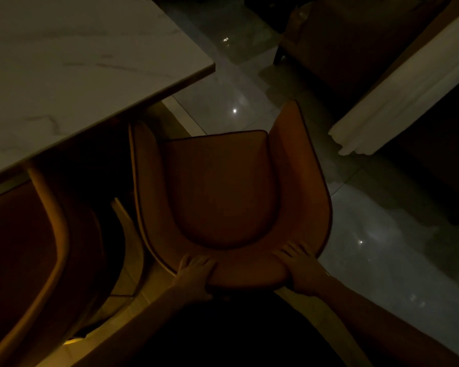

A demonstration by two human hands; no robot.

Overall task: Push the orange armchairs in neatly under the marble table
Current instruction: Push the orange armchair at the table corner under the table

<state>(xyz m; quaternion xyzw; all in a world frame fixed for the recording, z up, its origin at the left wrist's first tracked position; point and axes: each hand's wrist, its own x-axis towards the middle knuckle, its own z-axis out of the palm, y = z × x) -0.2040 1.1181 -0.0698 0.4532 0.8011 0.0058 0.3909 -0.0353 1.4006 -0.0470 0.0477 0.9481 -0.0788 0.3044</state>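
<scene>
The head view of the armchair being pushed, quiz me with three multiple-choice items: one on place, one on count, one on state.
1. Where do the hands hold the middle armchair?
A. its front edge
B. the top of its backrest
C. one leg

2. How many orange armchairs show beside the marble table?
A. two
B. four
C. none

3. How does the middle armchair stand?
A. fully under the table
B. tipped over
C. mostly out from the table

Answers:
1 B, the left hand and right hand each have a grip on the backrest rim.
2 A, the second armchair stands at the left.
3 C, its seat lies uncovered past the table's corner.
</scene>
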